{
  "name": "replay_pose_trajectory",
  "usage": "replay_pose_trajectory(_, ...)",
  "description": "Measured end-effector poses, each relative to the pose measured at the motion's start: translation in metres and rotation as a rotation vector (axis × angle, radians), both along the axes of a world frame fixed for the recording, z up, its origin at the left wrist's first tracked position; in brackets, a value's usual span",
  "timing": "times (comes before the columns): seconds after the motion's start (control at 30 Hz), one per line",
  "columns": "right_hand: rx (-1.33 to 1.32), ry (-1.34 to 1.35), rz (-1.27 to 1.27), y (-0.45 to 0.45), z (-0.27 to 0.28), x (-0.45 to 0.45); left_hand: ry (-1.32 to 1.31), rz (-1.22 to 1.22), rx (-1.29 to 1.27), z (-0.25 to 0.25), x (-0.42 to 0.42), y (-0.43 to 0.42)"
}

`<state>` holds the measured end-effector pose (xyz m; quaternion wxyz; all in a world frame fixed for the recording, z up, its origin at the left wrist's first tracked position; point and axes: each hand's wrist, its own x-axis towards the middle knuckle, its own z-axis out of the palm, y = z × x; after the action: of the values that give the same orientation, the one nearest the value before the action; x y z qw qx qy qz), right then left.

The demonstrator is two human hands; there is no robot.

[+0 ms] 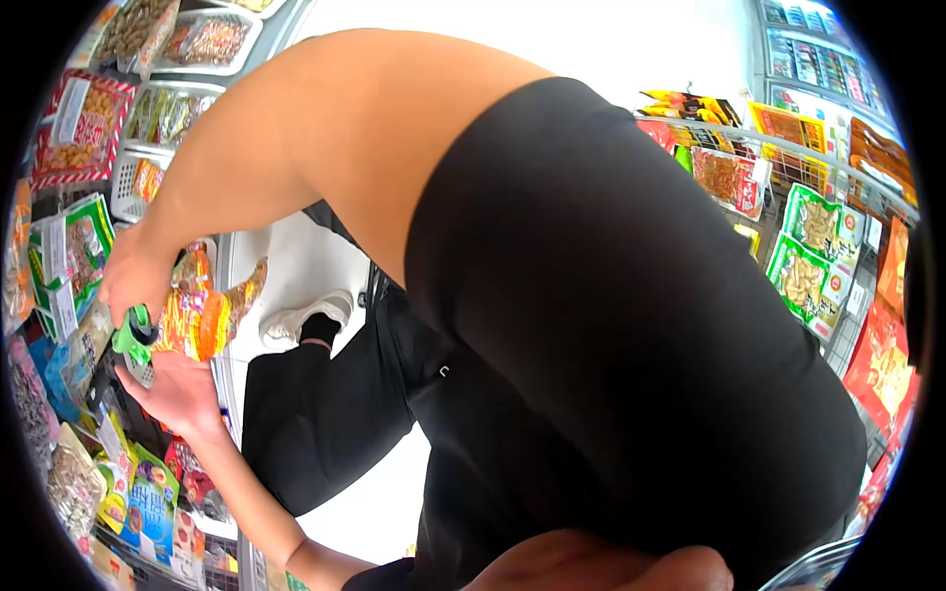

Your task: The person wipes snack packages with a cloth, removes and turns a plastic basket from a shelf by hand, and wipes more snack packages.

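"What's largest?"
"The wire rack (778, 148), holding snack packs, across from the trays (123, 192)."

"And between the hands?"
"The orange pack (197, 317), beside the trays. The left hand (182, 392) meets its edge, palm up; I can't tell whether the hidden fingers grip."

"The right hand (138, 268)?"
"Fingers closed on a small green piece (134, 335), possibly packaging, near that palm."
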<state>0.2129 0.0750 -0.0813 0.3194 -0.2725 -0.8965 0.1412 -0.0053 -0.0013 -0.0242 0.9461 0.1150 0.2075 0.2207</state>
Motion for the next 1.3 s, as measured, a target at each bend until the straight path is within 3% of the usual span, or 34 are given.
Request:
replay_pose_trajectory(0.03, -0.048, -0.070, 0.004, -0.006, 0.010, 0.008, 0.158, 0.091, 0.042, 0.010, 0.014, -0.007)
replay_pose_trajectory(0.07, -0.043, -0.035, 0.004, -0.006, 0.006, 0.008, 0.053, 0.001, 0.004, 0.013, 0.020, -0.008)
replay_pose_trajectory(0.1, -0.014, 0.007, 0.038, 0.004, 0.000, -0.001, 0.056, 0.066, -0.011, 0.012, 0.014, -0.008)
replay_pose_trajectory(0.13, 0.008, 0.061, 0.078, 0.009, 0.000, -0.008, 0.367, 0.263, 0.003, 0.028, 0.023, -0.016)
replay_pose_trajectory(0.17, 0.002, 0.047, 0.025, -0.004, 0.005, -0.001, 0.082, 0.129, 0.034, 0.028, 0.027, -0.020)
replay_pose_trajectory(0.2, -0.092, -0.083, 0.034, -0.017, 0.031, 0.011, 0.278, 0.227, 0.040, 0.036, 0.037, -0.023)
replay_pose_trajectory(0.23, -0.102, -0.025, 0.011, -0.018, 0.028, 0.011, 0.551, 0.437, 0.037, 0.046, 0.057, -0.030)
replay_pose_trajectory(0.4, -0.198, 0.106, -0.153, -0.038, 0.085, 0.043, 0.221, 0.342, 0.029, 0.048, 0.038, -0.025)
replay_pose_trajectory(0.53, -0.092, 0.096, -0.145, -0.032, 0.098, 0.033, 0.243, 0.341, 0.135, 0.052, 0.037, -0.022)
replay_pose_trajectory(0.73, -0.138, 0.004, 0.132, -0.055, 0.137, 0.028, 0.283, 0.407, 0.248, 0.057, 0.032, -0.025)
replay_pose_trajectory(0.83, -0.183, 0.005, 0.222, -0.025, 0.126, 0.033, 0.125, 0.403, 0.106, 0.059, 0.036, -0.021)
replay_pose_trajectory(1.07, -0.191, 0.098, 0.223, -0.032, 0.124, 0.031, -0.014, 0.388, 0.128, 0.059, 0.025, -0.020)
replay_pose_trajectory(1.17, -0.295, 0.011, 0.321, -0.043, 0.130, 0.025, 0.095, 0.456, 0.132, 0.053, 0.022, -0.016)
replay_pose_trajectory(1.27, -0.234, -0.030, 0.279, -0.042, 0.126, 0.021, 0.103, 0.440, 0.115, 0.054, 0.017, -0.015)
replay_pose_trajectory(1.3, -0.219, -0.027, 0.150, -0.041, 0.123, 0.020, 0.064, 0.420, 0.133, 0.052, 0.015, -0.012)
